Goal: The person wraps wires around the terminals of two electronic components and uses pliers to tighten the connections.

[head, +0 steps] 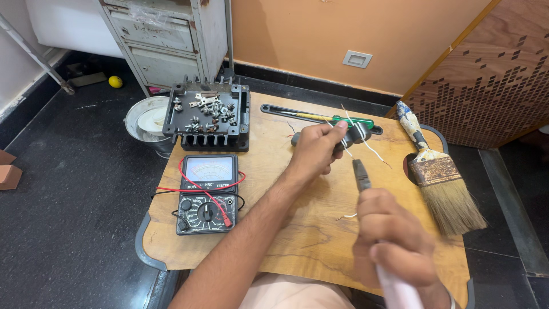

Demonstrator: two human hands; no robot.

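Observation:
My left hand (315,150) reaches across the wooden board (320,229) and grips a small dark part (355,135) with thin white wires (373,150) sticking out of it. My right hand (394,240) is closed around the pale handles of pliers (361,175). The pliers' dark jaws point up toward the wires, just below my left hand's fingers. A short loose piece of white wire (346,217) lies on the board between my two hands.
An analog multimeter (207,194) with red and black leads lies at the board's left. Behind it sits a black tray of screws (208,114), then a metal bucket (144,121). A green-handled screwdriver (334,117) and a paint brush (439,171) lie to the right. A grey cabinet (166,40) stands behind.

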